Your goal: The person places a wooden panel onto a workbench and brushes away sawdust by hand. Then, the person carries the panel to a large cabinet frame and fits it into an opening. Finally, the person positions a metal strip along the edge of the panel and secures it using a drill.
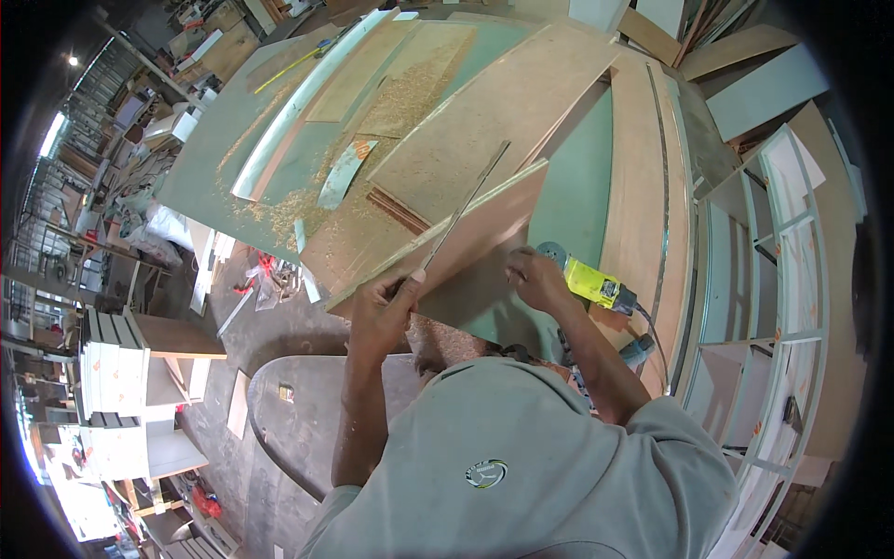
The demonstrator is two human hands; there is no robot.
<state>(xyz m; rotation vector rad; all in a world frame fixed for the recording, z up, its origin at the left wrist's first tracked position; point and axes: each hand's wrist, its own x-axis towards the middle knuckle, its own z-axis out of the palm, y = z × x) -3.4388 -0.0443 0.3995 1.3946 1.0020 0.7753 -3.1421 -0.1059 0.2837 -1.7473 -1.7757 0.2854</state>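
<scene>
My left hand (384, 306) is closed round the near end of a long, thin metal tool (461, 207), possibly a file. The tool slants away along the top edge of a wooden board (484, 224) that stands on its long edge in front of me. My right hand (537, 277) is closed, fingers curled, just right of the board's face. Whether anything is in those fingers is hidden. Beside that hand lies a yellow-green angle grinder (596, 284) with a grey disc and a dark cord.
Flat wooden panels (540, 84) and wood shavings (410, 102) cover much of the green-topped table (209, 168). A yellow tape measure (289, 70) lies at the far left. White-framed shelving (792, 279) stands at the right, and cabinet parts (116, 377) stand at the left.
</scene>
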